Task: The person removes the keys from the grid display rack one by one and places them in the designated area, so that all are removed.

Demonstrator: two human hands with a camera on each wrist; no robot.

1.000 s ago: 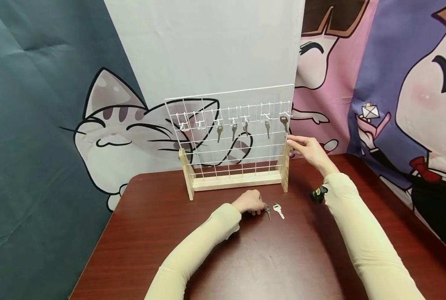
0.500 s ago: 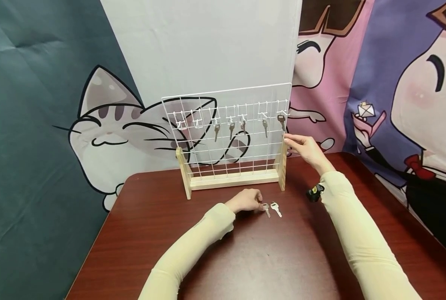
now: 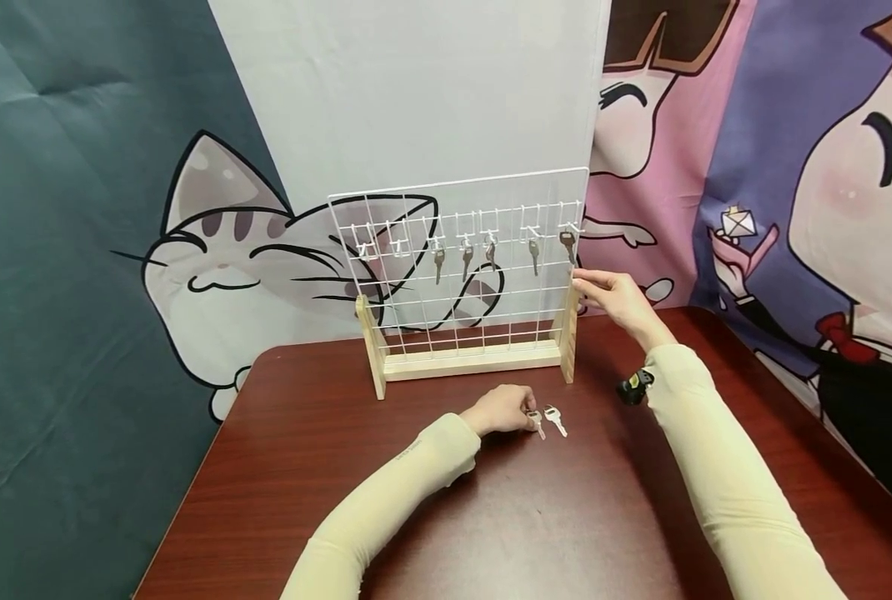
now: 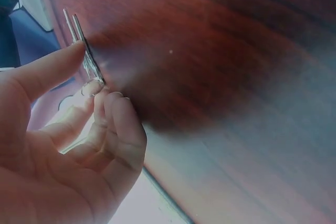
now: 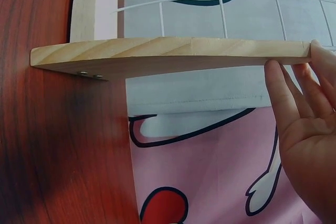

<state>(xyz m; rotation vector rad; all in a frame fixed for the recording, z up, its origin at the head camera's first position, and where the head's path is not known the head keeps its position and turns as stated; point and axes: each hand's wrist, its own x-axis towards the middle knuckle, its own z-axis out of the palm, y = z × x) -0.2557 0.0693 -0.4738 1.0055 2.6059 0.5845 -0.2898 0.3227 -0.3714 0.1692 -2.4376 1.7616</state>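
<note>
Left hand at the loose keys, right hand at the stand. From my distant seat I see the left hand low over the dark red-brown wooden tabletop, thumb and curled fingers about the bow end of the nearer silver metal key and its thin ring. I read this as a pinch, though the blurred left wrist view leaves its firmness uncertain. The farther silver metal key lies just beside it, in front of the rack's right end. The right hand grasps the top of the pale wooden upright, with digits on its edge and outer face. That board forms the right side of the white wire grid rack with a pale wooden base. Five hanging metal keys are on its hooks, while the two leftmost white wire hooks hold none.

Step in hand, as I judge it: taking up the nearer key while the other hand braces the rack. The next move, in my reading, calls for a secure hold on that key, a lift that does not drag its neighbour, and the ring turned to face a free hook, with the upright kept steady throughout
</note>
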